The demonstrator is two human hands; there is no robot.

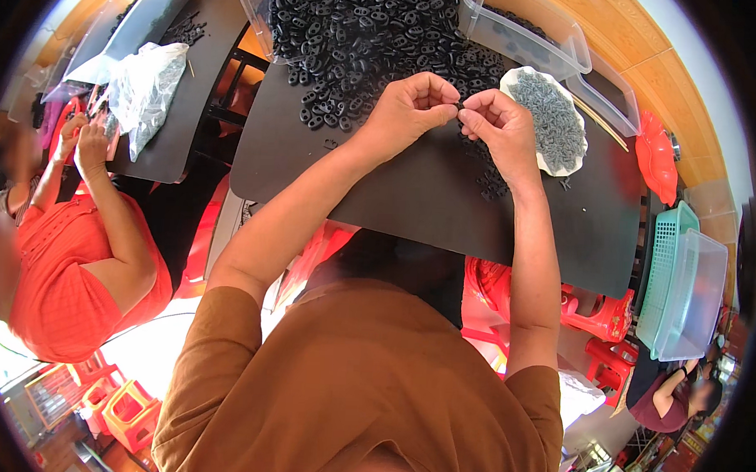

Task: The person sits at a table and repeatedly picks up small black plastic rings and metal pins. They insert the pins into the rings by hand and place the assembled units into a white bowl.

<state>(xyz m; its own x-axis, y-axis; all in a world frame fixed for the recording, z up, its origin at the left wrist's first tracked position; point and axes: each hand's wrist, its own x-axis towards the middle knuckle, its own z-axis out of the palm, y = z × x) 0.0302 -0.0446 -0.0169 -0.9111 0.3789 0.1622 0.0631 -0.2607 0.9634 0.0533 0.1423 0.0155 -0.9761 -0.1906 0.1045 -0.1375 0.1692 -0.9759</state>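
My left hand point(409, 114) and my right hand point(505, 131) meet over the dark table point(379, 190), thumbs and forefingers pinched together. Between their tips shows a small dark piece point(460, 106), mostly covered by the fingers. Just beyond them lies a large heap of black oval pieces with two holes each point(364, 36). Close to my right hand, a white scalloped dish point(577, 156) holds many tiny grey parts point(547, 113). Small dark bits point(490, 183) are scattered under and beside my right wrist.
Clear plastic bins point(530, 43) stand at the far side. Thin sticks point(600, 123) lie beyond the dish, near a red bowl point(657, 158). Teal and clear baskets point(672, 279) sit off the right end. At left, a person in red point(90, 267) works at another table; red stools point(130, 415) stand behind.
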